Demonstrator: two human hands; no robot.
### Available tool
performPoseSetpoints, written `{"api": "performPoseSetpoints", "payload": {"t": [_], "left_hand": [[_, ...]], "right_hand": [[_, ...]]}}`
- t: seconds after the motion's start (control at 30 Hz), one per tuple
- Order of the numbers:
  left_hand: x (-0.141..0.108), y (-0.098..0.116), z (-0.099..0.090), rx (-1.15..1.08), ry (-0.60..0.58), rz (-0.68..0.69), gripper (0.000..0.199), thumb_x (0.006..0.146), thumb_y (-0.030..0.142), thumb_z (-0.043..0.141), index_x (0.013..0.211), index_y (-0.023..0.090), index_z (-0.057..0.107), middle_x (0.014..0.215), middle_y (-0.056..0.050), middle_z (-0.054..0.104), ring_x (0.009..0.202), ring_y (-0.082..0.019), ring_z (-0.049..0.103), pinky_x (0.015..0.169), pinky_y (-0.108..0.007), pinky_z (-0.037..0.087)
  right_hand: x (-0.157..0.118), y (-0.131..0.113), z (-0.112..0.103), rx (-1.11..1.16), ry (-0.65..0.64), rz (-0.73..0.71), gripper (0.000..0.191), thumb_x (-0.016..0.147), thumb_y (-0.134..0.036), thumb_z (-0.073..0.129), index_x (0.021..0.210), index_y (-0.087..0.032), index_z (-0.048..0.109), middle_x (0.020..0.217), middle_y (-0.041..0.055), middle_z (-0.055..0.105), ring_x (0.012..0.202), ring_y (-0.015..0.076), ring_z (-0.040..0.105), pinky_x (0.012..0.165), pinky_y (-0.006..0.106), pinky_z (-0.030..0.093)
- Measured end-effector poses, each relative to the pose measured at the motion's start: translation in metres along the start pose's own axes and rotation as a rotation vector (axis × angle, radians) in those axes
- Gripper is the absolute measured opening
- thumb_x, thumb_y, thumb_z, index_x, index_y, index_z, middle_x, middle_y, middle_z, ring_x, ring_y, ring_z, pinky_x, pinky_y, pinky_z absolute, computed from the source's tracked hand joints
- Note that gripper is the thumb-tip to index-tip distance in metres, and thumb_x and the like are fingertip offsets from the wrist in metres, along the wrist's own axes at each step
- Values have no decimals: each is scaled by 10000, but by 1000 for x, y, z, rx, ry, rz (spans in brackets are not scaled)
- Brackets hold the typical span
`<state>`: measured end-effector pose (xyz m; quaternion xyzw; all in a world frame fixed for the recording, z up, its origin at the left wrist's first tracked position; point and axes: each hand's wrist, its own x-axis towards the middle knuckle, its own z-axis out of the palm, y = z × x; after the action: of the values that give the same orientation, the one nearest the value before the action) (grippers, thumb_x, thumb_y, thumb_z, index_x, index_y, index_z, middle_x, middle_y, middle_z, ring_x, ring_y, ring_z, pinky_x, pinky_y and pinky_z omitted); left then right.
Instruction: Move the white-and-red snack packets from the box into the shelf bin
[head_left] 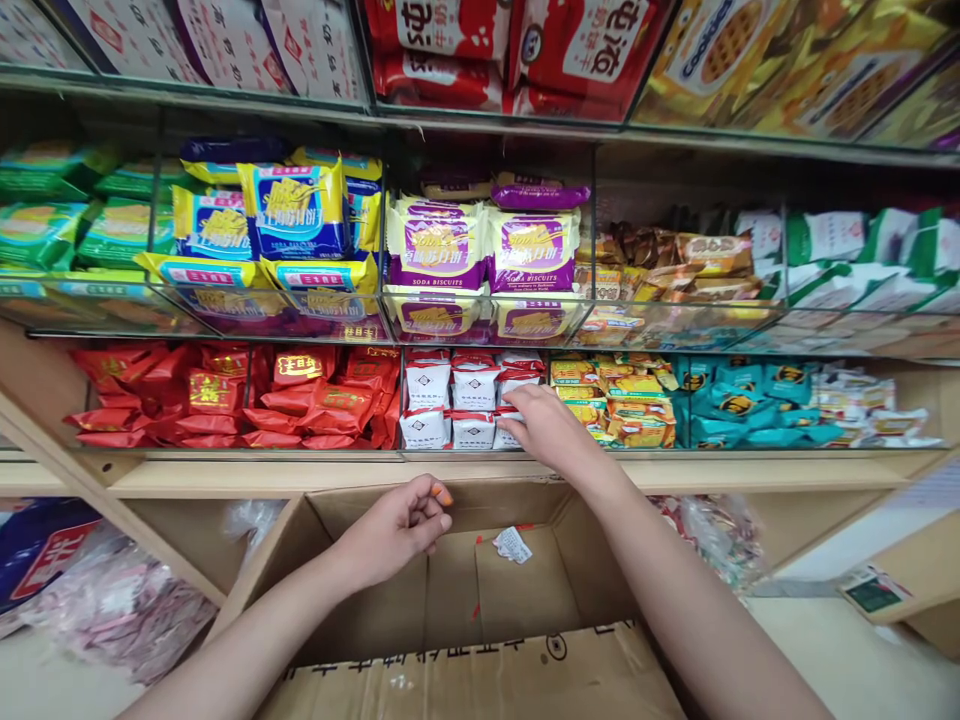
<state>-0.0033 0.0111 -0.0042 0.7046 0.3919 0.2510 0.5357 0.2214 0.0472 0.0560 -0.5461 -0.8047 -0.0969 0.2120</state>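
Note:
My right hand (551,425) reaches into the lower shelf, its fingers around a small white packet (507,438) at the right end of the stacked white packets (474,388). Part of that packet is hidden behind the fingers. Over the open cardboard box (330,525) hovers my left hand (405,525), fingers curled in and nothing visible in them; an orange patch shows on one fingertip. One loose white packet (512,545) lies on the bottom of the box, with small red bits near it.
Red packets (322,400) fill the shelf left of the white ones; yellow packets (611,400) and teal packets (750,400) stand to the right. Above are soda biscuits (439,245) behind a clear shelf lip (487,320). Plastic bags (112,600) lie at lower left.

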Motion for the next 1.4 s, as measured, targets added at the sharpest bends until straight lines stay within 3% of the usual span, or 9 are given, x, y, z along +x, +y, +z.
{"api": "performPoseSetpoints", "payload": {"t": [0.2,0.57,1.4], "left_hand": [[-1,1,1,16,-14,-9,161,786,324,504,828,191,423,649,69,422,588,-84,460,585,-249,385],[-2,3,2,40,-41,-36,156,786,321,497,804,190,416,639,68,429,590,-90,467,589,-253,377],[-5,9,2,128,-72,-62,179,765,355,499,784,191,430,623,68,420,573,-92,431,574,-232,355]], "right_hand": [[0,3,10,5,69,21,301,797,-253,546,1062,-110,558,1029,129,519,967,241,470,832,327,388],[0,2,11,27,55,23,355,796,-283,532,1117,-130,534,1033,122,505,981,251,452,851,355,389],[-1,1,8,26,3,22,293,776,-298,564,1022,-140,578,1034,105,487,974,228,453,853,332,376]]}}
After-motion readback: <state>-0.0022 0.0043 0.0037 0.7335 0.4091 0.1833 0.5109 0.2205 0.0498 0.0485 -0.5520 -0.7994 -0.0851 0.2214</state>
